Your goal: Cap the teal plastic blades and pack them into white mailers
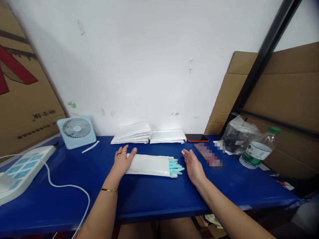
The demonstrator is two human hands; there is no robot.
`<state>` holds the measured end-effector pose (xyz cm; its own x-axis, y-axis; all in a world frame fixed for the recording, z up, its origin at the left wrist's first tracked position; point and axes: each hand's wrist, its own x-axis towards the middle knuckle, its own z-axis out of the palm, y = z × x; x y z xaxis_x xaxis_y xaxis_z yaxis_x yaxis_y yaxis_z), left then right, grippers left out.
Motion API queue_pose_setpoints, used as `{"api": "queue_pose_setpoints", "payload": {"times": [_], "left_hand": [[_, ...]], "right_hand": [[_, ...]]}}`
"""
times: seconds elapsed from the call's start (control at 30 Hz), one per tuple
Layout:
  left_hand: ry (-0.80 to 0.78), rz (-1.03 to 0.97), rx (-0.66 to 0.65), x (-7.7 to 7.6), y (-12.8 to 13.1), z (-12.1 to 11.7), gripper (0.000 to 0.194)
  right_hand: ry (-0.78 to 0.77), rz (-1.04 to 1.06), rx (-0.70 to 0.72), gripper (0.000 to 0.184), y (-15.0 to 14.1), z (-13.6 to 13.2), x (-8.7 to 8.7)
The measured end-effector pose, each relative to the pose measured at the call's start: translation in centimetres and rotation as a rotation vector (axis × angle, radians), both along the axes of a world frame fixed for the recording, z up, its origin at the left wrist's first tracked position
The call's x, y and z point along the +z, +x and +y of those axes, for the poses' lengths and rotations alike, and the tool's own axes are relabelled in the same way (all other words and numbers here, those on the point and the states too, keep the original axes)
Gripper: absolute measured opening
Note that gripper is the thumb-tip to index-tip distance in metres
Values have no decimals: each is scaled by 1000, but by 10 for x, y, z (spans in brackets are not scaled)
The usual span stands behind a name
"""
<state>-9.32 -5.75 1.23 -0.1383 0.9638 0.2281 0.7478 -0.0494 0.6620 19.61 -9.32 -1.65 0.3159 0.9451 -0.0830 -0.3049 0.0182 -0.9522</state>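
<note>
A long white padded envelope [149, 165] lies flat on the blue table, its open end facing right. Several light-blue flat sticks [176, 166] poke out of that end; what they are I cannot make out, since the rest is inside. My left hand [124, 160] is at the envelope's left end, fingers spread, with the thumb by its edge. To the right of the sticks, a little apart from them, my right hand [193, 167] is held on edge, fingers stretched out and nothing in it.
Behind are two stacks of white envelopes [132, 132] [168, 136]. A light-blue fan [76, 132] and white power strip [27, 172] with a cable stand left. Right are two phones [197, 138] [206, 154], a plastic bag [238, 134] and a water bottle [258, 151].
</note>
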Motion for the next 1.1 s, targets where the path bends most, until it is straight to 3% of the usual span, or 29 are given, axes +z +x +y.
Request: {"api": "queue_pose_setpoints", "payload": {"times": [0.17, 0.3, 0.37, 0.5, 0.6, 0.67, 0.77, 0.97, 1.03, 1.1], "left_hand": [[-139, -201, -67, -6, 2, -11, 73], [-185, -263, -50, -4, 11, -14, 75], [-190, -288, -82, -4, 14, -14, 75], [-125, -152, -212, -8, 18, -13, 75], [-75, 34, -155, -10, 20, -18, 74], [-11, 115, -160, -7, 25, -28, 69], [85, 152, -308, -2, 45, -54, 59], [64, 194, -508, -11, 92, -112, 81], [71, 218, -505, -18, 99, -121, 62], [100, 233, -472, -22, 100, -125, 29]], "right_hand": [[-6, 127, 145, 58, -35, 2, 7], [9, 99, -38, 63, -43, 3, 10], [33, 56, -47, 64, -47, 3, 9], [119, -223, 115, 58, -41, 5, 8], [192, -568, 178, 43, -13, 9, 11], [249, -801, 301, 46, 10, 11, 15], [268, -1071, 491, 52, 33, 6, 21], [374, -1120, 684, 46, 34, -37, 30], [397, -1105, 723, 29, 31, -47, 31], [406, -1099, 729, 8, 28, -48, 33]]}}
